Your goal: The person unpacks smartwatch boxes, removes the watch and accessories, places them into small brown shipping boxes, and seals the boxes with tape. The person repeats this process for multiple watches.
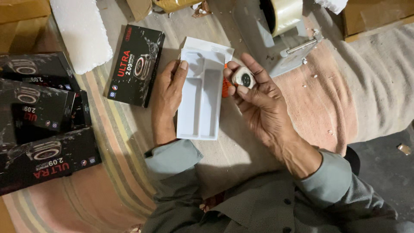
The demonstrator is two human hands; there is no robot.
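A white plastic tray (202, 97) lies on a striped cloth (116, 142) over the floor, steadied by the flat, open left hand (168, 92). Just right of the tray, the right hand (258, 101) pinches a smartwatch body (244, 78); black boxes (41, 121) lie left of it and a tape dispenser (284, 30) beyond.

A smooth, matt white plastic tray (200, 97) is seen at centre on a coarse striped woven cloth (116, 142). At 9 o'clock, glossy black cardboard boxes (41, 125) are stacked; rough white foam (82, 32) and shiny clear tape (286, 13) are shown at 11 and 1 o'clock.
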